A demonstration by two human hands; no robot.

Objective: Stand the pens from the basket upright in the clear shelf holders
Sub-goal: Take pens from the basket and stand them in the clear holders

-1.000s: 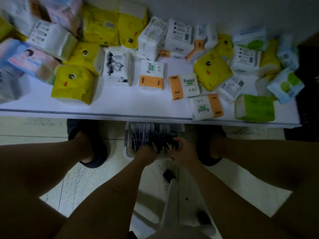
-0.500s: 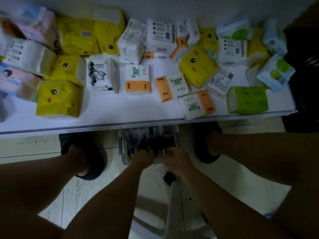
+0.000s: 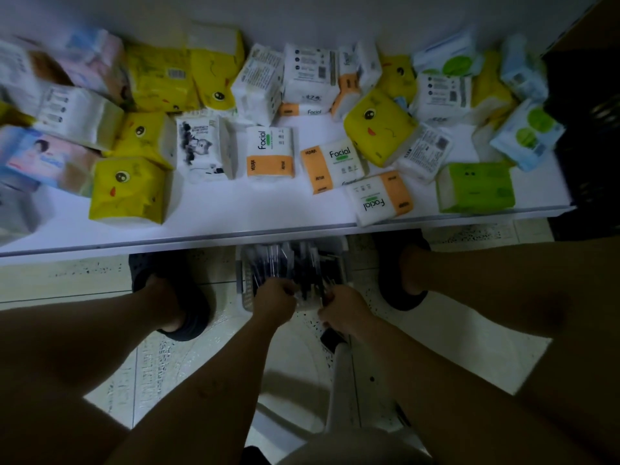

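Observation:
A pale perforated basket (image 3: 246, 290) stands on the floor between my feet, partly under the shelf edge. It is full of dark pens (image 3: 285, 263) in clear sleeves, lying lengthwise. My left hand (image 3: 273, 298) is at the basket's near end, fingers curled round a bunch of pens. Just to its right, my right hand (image 3: 342, 307) has its fingers curled on a few pens whose tips stick out past them. The light is dim and the grips are hard to make out. No clear holders are in view.
A white shelf board (image 3: 235, 213) runs across above the basket, loaded with several tissue packs (image 3: 129, 189). My dark shoes (image 3: 188, 307) flank the basket on the tiled floor. A white stool leg (image 3: 339, 380) is below my right hand. A dark crate (image 3: 590, 135) stands at right.
Both hands stayed at the near end of the basket and their fingers closed further on the pens. The view swung a little, so the shelf shifted in the frame.

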